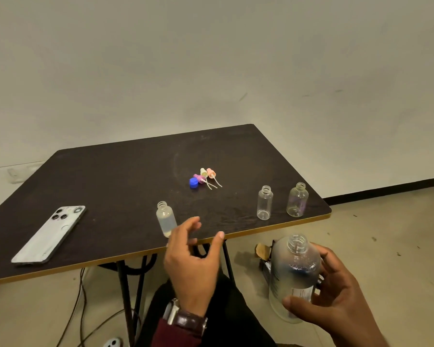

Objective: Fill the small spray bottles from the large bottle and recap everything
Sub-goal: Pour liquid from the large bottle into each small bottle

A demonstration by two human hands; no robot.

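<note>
The large clear bottle (294,274), uncapped, is held off the table's near right edge by my right hand (336,301). My left hand (193,261) hovers open at the table's front edge, just right of a small uncapped bottle (165,217) that holds cloudy liquid. Two more small uncapped bottles stand near the right edge: a clear one (264,202) and a purple-tinted one (297,199); both look empty. In the middle of the table lie a blue cap (193,182) and three spray tops with tubes: pink (199,177), yellow (204,172) and orange (211,173).
A white phone (49,234) lies face down at the front left of the dark table (115,176). Cables run on the floor under the table, beside its black legs. A small cardboard box (264,254) sits on the floor to the right.
</note>
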